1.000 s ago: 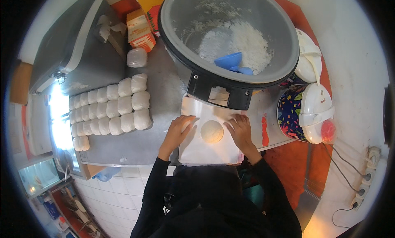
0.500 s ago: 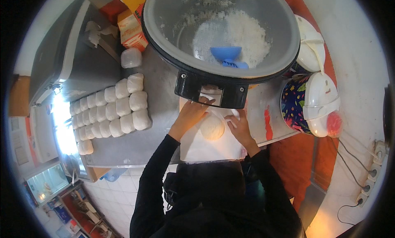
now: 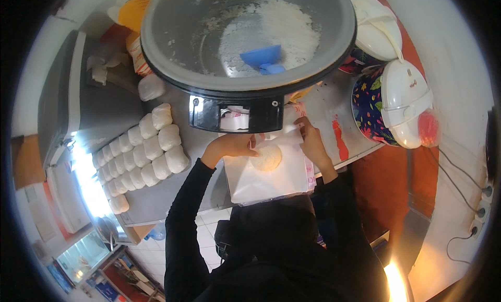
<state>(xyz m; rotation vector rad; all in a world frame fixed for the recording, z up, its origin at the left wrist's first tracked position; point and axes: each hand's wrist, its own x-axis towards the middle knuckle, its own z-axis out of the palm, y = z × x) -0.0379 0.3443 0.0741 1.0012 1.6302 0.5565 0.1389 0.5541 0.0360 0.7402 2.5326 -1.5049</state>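
Note:
A round, pale mound of what looks like rice (image 3: 266, 158) sits on a stack of white wrapping paper (image 3: 261, 186) at the table's front edge. A thin, translucent plastic sheet (image 3: 275, 137) lies at its far side. My left hand (image 3: 230, 147) reaches in from the left, its bent fingers against the sheet at the mound's far left; the fingertips are partly hidden. On the right, my right hand (image 3: 311, 141) pinches the sheet's far corner between thumb and fingers. Just beyond both hands stands a big grey rice pot (image 3: 249, 83) holding white rice and a blue scoop (image 3: 262, 55).
Rows of white wrapped bundles (image 3: 153, 147) cover the left of the table, beside a large grey box (image 3: 99, 106). Patterned containers with white lids (image 3: 409, 101) stand at the right. Cables and sockets (image 3: 484, 197) run along the right wall.
My head view has shifted, so the pot appears further left. My left hand has come down beside the mound, and my right hand has moved up and outward with the sheet's corner.

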